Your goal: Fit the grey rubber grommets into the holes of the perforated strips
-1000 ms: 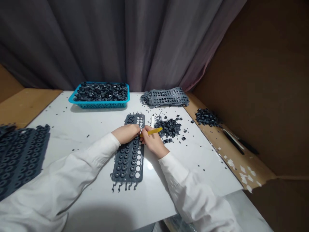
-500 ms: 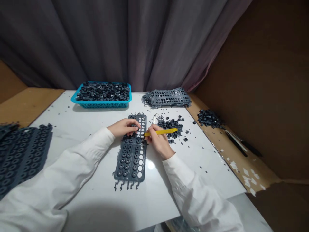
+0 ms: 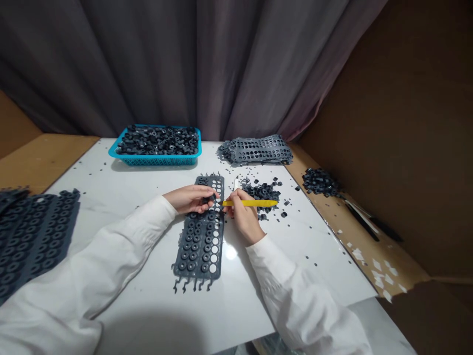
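A dark grey rubber sheet (image 3: pixel 199 241) lies lengthwise before me, with ring-shaped parts on its left columns and open round holes along its right side. My left hand (image 3: pixel 194 198) is over the upper half of the sheet, pinching a small black rubber ring (image 3: pixel 211 198) between thumb and fingers. Just right of the sheet, my right hand (image 3: pixel 242 214) grips a slim yellow-handled craft knife (image 3: pixel 254 203). Its tip points left at the small ring; the blade is too small to make out. Behind my right hand is a heap of loose black rubber parts (image 3: pixel 264 193).
A blue basket (image 3: pixel 158 160) full of black parts stands at the back. Punched-out sheets (image 3: pixel 258 149) are stacked behind right. More ringed sheets (image 3: pixel 40 241) lie at left. On the right cardboard are another pile of parts (image 3: pixel 320 181), knives (image 3: pixel 362 220) and white scraps (image 3: pixel 377 268).
My left hand has drawn slightly back from the sheet, turned, with a small ring now visible in its fingers. The yellow knife has swung to nearly level and slightly right.
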Tool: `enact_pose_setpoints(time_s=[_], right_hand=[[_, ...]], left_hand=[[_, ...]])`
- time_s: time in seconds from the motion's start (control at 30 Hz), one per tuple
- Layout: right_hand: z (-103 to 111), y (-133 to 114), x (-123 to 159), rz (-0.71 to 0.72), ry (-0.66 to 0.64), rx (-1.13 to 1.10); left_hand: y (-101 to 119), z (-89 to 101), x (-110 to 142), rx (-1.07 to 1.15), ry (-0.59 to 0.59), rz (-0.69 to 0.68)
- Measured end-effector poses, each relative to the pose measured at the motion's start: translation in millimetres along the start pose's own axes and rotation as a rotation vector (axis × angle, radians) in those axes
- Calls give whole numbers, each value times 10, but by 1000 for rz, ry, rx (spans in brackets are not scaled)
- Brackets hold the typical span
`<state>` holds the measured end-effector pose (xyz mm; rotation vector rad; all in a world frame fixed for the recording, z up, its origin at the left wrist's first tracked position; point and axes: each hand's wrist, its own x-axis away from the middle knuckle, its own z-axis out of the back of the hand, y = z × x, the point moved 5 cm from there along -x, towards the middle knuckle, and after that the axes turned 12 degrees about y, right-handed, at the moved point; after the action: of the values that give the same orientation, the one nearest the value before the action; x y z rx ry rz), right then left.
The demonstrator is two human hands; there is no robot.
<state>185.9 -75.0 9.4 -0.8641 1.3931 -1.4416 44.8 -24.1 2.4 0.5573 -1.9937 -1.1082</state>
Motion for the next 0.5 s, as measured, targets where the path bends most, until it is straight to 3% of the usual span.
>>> enact_pose_setpoints(time_s=[0.5], right_hand=[[-7,25,2,13,-6,-2]], left_hand=[[-16,11,8,223,21,126]])
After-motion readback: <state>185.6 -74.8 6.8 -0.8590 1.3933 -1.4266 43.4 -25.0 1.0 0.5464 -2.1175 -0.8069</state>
